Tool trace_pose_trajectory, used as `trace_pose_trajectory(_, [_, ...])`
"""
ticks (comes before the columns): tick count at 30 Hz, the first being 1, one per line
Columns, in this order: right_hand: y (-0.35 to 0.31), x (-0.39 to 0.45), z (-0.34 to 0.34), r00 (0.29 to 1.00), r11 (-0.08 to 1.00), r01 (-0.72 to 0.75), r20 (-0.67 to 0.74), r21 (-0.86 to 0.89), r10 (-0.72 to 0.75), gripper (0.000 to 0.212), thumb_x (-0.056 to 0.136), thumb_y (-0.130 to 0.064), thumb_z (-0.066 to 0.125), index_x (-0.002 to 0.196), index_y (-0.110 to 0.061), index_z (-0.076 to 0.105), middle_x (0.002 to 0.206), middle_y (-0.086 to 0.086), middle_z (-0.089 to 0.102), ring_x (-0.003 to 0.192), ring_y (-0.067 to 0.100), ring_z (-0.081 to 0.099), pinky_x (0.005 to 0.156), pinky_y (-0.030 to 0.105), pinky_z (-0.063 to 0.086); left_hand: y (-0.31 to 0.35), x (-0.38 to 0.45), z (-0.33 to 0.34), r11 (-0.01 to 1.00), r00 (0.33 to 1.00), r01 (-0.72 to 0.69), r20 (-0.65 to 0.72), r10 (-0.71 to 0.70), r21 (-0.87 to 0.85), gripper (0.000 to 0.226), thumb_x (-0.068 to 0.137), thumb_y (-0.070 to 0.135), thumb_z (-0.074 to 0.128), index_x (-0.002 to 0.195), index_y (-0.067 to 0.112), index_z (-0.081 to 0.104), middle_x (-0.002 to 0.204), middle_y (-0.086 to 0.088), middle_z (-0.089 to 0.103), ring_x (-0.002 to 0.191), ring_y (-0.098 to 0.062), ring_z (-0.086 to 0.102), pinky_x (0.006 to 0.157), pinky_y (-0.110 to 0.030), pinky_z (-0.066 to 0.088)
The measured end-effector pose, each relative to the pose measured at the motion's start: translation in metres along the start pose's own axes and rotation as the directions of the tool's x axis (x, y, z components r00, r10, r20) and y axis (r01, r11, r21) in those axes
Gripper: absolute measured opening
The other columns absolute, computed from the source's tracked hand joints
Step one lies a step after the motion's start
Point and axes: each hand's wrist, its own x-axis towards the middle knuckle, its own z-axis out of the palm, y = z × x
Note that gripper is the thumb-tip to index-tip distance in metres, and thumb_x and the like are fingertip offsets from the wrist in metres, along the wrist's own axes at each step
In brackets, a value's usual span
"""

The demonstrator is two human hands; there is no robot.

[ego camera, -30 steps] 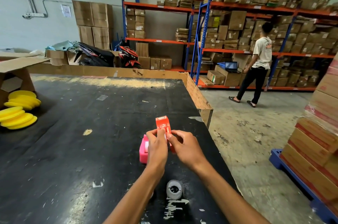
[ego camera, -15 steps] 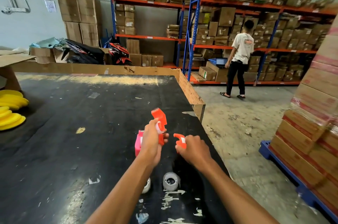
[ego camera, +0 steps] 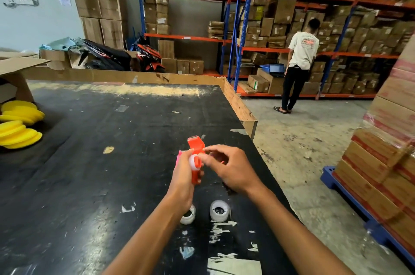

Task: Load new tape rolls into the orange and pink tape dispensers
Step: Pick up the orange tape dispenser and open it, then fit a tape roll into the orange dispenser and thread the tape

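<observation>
Left hand [ego camera: 183, 176] is gripping the orange dispenser [ego camera: 196, 158] upright, white roll showing; right hand [ego camera: 233, 170] is pinching its side; pink dispenser [ego camera: 179, 155] is peeking behind.

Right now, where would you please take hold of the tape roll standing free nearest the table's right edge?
Pinch the tape roll across its curved outer wall, coming from above: it stands on edge, hollow core facing us, top unobstructed.
</observation>
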Motion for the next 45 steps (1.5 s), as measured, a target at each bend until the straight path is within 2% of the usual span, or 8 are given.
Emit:
trace_pose_trajectory(4, [-0.005, -0.008, 0.014, 0.994, 0.995, 0.032, 0.103, -0.095, -0.022, 0.039, 0.080, -0.034, 0.072, 0.116, -0.020, 0.068, 0.108, 0.003, 0.073, 0.095, 0.014, 0.067, 0.088, 0.035, 0.054, -0.003, -0.007, -0.005, 0.997, 0.999, -0.008, 0.031, 0.006, 0.083, 0.048, 0.086, 0.053, 0.041, 0.096, 0.015, 0.068, 0.079, -0.002, 0.073, 0.077, -0.016, 0.063, 0.072, -0.036, 0.045])
trace_pose_trajectory(12, [-0.013, -0.030, -0.002, 0.988, 0.989, -0.125, 0.080, -0.077, 0.131, 0.023, 0.079, -0.029, 0.075, 0.098, -0.016, 0.072, 0.079, -0.003, 0.064, 0.069, 0.007, 0.054, 0.067, 0.025, 0.049, 0.001, -0.018, -0.026, 0.969, 0.999, -0.022, -0.023, 0.029, 0.247, 0.030, 0.095, 0.041, 0.037, 0.092, 0.015, 0.053, 0.066, -0.001, 0.051, 0.055, -0.011, 0.040, 0.052, -0.028, 0.030])
trace_pose_trajectory(17, [0.009, -0.056, -0.030, 0.810, 0.663, -0.325, 0.163, -0.675, 0.564, 0.026, 0.076, -0.033, 0.071, 0.096, -0.015, 0.070, 0.104, 0.006, 0.067, 0.091, 0.024, 0.065, 0.075, 0.034, 0.050, -0.005, -0.024, -0.030, 0.990, 0.997, 0.078, 0.002, -0.079, 0.117, 0.029, 0.098, 0.038, 0.038, 0.093, 0.014, 0.054, 0.071, -0.004, 0.054, 0.052, -0.012, 0.045, 0.047, -0.026, 0.031])
trace_pose_trajectory(21, [0.020, -0.070, -0.025, 0.740, 0.531, -0.322, 0.142, -0.784, 0.658, 0.034, 0.076, -0.036, 0.073, 0.104, -0.020, 0.064, 0.121, 0.009, 0.060, 0.106, 0.029, 0.062, 0.074, 0.029, 0.041, -0.006, -0.032, -0.026, 0.992, 0.992, 0.121, 0.028, -0.122, 0.042, 0.038, 0.099, 0.040, 0.039, 0.107, 0.008, 0.057, 0.077, -0.007, 0.058, 0.057, -0.015, 0.054, 0.050, -0.026, 0.037])
trace_pose_trajectory(30, [0.008, -0.050, 0.010, 0.893, 0.645, -0.108, 0.211, -0.756, 0.397, 0.049, 0.076, -0.046, 0.072, 0.109, -0.012, 0.065, 0.154, 0.008, 0.031, 0.115, 0.030, 0.058, 0.083, 0.037, 0.047, 0.003, -0.045, -0.030, 0.988, 0.987, 0.153, 0.058, -0.152, -0.010, 0.044, 0.098, 0.036, 0.047, 0.124, 0.002, 0.052, 0.112, -0.021, 0.066, 0.098, -0.033, 0.069, 0.085, -0.039, 0.056])
trace_pose_trajectory(34, [0.020, -0.043, 0.021, 0.885, 0.687, -0.112, 0.243, -0.718, 0.397, 0.032, 0.080, -0.035, 0.071, 0.096, -0.007, 0.068, 0.142, 0.014, 0.047, 0.127, 0.029, 0.048, 0.081, 0.036, 0.048, 0.006, -0.046, -0.043, 0.988, 0.988, 0.146, 0.037, -0.148, 0.050, 0.047, 0.095, 0.035, 0.052, 0.120, -0.003, 0.058, 0.106, -0.021, 0.069, 0.088, -0.025, 0.067, 0.072, -0.032, 0.054])
trace_pose_trajectory(40, [-0.004, -0.034, 0.005, 0.986, 0.979, -0.118, 0.094, -0.168, 0.135, 0.046, 0.074, -0.019, 0.080, 0.119, -0.015, 0.066, 0.113, -0.001, 0.068, 0.100, 0.003, 0.062, 0.087, 0.020, 0.048, 0.011, -0.043, -0.059, 0.984, 0.991, 0.131, 0.014, -0.134, 0.124, 0.051, 0.090, 0.041, 0.057, 0.106, -0.006, 0.068, 0.090, -0.017, 0.070, 0.074, -0.018, 0.064, 0.060, -0.025, 0.048])
trace_pose_trajectory(45, [-0.022, -0.039, 0.003, 0.980, 0.997, 0.076, 0.183, 0.006, -0.076, 0.052, 0.072, -0.008, 0.082, 0.120, -0.011, 0.064, 0.104, -0.009, 0.066, 0.090, -0.007, 0.065, 0.079, 0.009, 0.050, 0.014, -0.048, -0.059, 0.981, 0.989, 0.118, 0.066, -0.129, 0.153, 0.057, 0.078, 0.049, 0.064, 0.102, -0.002, 0.071, 0.076, -0.008, 0.074, 0.069, -0.014, 0.070, 0.062, -0.024, 0.047])
